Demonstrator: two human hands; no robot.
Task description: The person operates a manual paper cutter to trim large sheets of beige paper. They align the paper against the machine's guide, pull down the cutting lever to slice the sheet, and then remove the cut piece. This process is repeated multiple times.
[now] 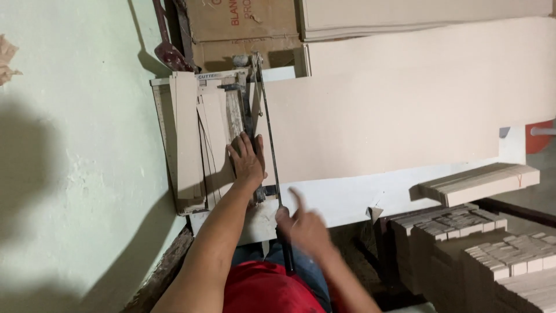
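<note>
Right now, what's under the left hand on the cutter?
The left hand presses flat on tan card strips lying on the paper cutter. The strip part and cutter bed directly under the palm are covered.

Workshop corner, pale green wall, dim light.
Peeling paint and soft shadows are seen on the wall (75, 174); cardboard boxes (243, 29) are stacked at top, bundled strip stacks (492, 255) piled at lower right.

The right hand (307, 229) at lower centre is motion-blurred, so its grip on the cutter's lever handle (288, 255) cannot be judged. The left hand (248, 162) covers part of the card strips (200, 133). The stacked bundles (492, 249) run off the lower right edge.
</note>
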